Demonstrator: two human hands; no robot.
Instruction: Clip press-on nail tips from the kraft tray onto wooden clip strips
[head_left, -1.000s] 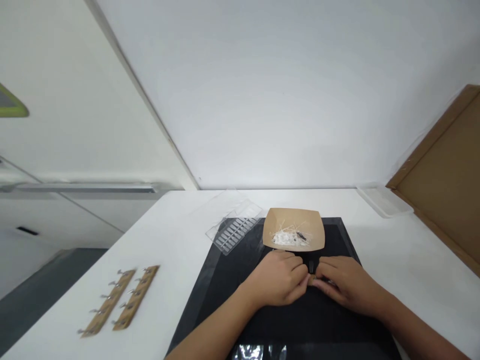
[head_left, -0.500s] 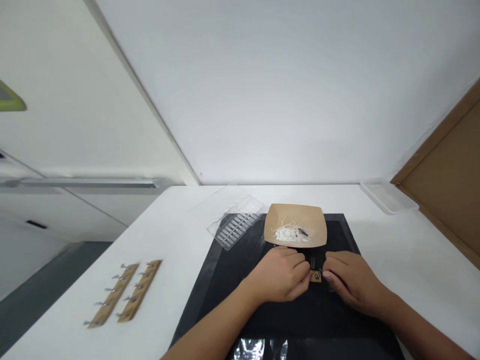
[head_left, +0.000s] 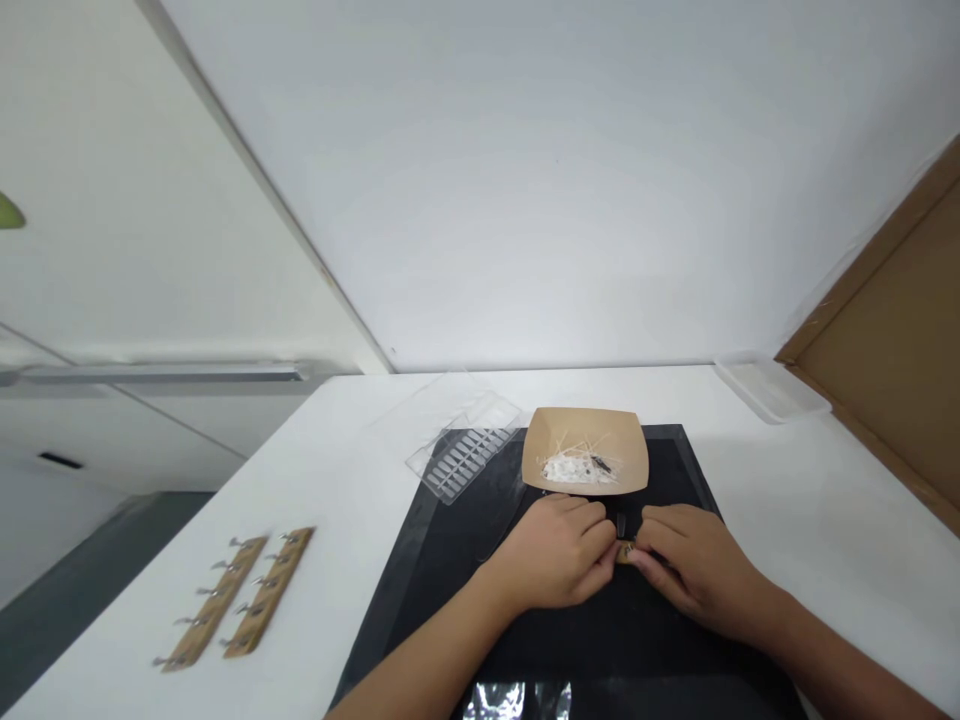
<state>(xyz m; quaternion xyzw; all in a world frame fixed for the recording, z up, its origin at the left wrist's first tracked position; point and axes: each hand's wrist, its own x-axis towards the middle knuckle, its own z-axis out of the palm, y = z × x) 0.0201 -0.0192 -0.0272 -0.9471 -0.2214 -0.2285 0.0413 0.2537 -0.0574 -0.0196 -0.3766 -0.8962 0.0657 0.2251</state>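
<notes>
Closing back together, left hand (head_left: 559, 553) and right hand (head_left: 694, 560) pinch a small wooden piece (head_left: 624, 552) at lower centre, below the tray (head_left: 637, 455).

a plain white wall (head_left: 562, 200) fills the far side behind the white bench (head_left: 825, 500). it is evenly lit and brightest just above the bench's far edge. at the far left corner it meets a second white wall (head_left: 112, 280) along a thin grey seam (head_left: 262, 190) that climbs slantwise to the upper left. a pale grey ledge (head_left: 165, 375) runs along that left wall, about level with the bench top. beyond the bench's left edge lies dark grey floor (head_left: 67, 600). a brown board (head_left: 892, 380) rises at the bench's right edge.
</notes>
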